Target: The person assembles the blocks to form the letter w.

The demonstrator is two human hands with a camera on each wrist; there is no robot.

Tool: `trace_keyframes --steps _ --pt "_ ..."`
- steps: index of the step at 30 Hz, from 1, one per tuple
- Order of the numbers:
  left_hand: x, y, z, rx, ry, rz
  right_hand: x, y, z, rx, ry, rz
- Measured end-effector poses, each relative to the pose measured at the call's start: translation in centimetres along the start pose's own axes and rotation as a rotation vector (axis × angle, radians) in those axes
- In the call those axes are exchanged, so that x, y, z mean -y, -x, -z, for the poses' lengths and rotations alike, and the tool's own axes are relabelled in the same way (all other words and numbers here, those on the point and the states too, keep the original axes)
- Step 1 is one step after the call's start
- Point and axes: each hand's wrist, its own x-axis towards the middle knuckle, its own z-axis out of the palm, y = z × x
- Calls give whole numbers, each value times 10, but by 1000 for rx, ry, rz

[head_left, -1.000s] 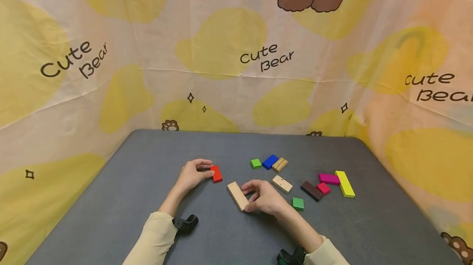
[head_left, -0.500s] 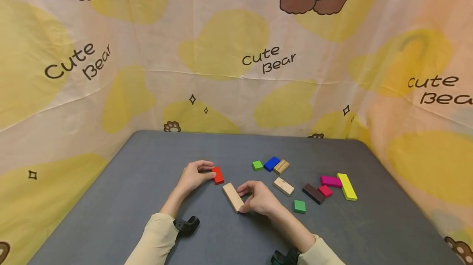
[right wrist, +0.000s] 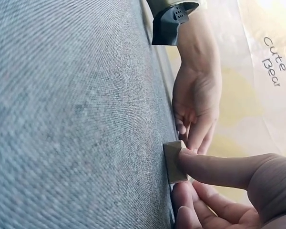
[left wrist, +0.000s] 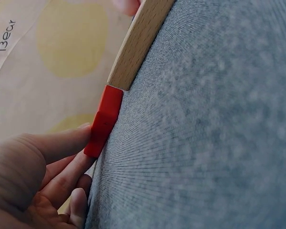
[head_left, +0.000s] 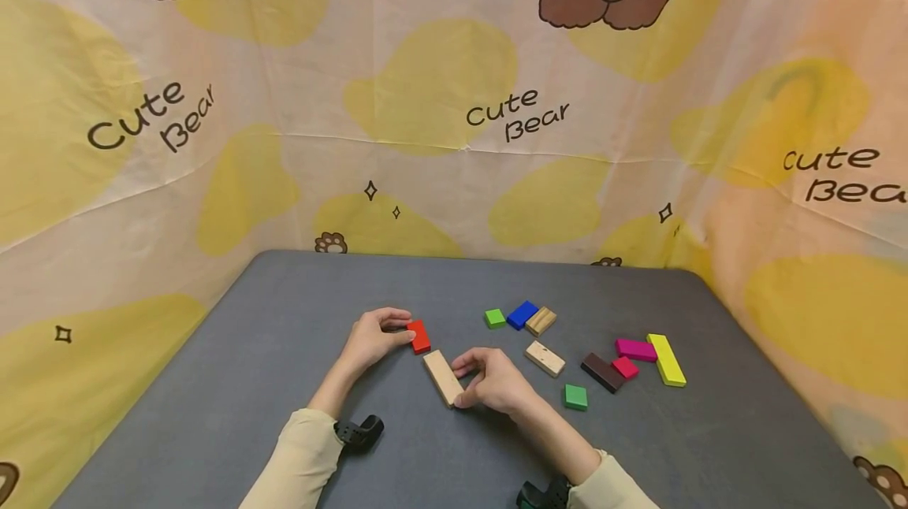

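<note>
Near the middle of the grey bench (head_left: 213,414), both of my hands are gripping: the left hand (head_left: 372,338) pinches the red block (head_left: 420,337) between thumb and fingers, and the right hand (head_left: 496,383) pinches the long wooden block (head_left: 443,377), its thumb at the end nearer me. These 2 blocks lie flat, nearly in line, their facing ends so close that I can't tell whether they fully touch.

Off to the right, the light green block (head_left: 495,319) sits just beside the blue block (head_left: 522,314), which lies against the striped wooden block (head_left: 541,321). Nearer me are the speckled wooden block (head_left: 545,358) and the dark green block (head_left: 575,397). Farther right is a group of 4: the brown block (head_left: 602,373), the crimson block (head_left: 625,368), the magenta block (head_left: 635,349) and the yellow block (head_left: 666,360). Behind everything hangs the printed cloth (head_left: 426,83).
</note>
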Motion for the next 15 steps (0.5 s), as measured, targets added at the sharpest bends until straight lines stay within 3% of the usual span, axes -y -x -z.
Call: trace_keyframes --steps 15 --pt "0 0 0 1 12 3 2 -5 -9 -49 38 0"
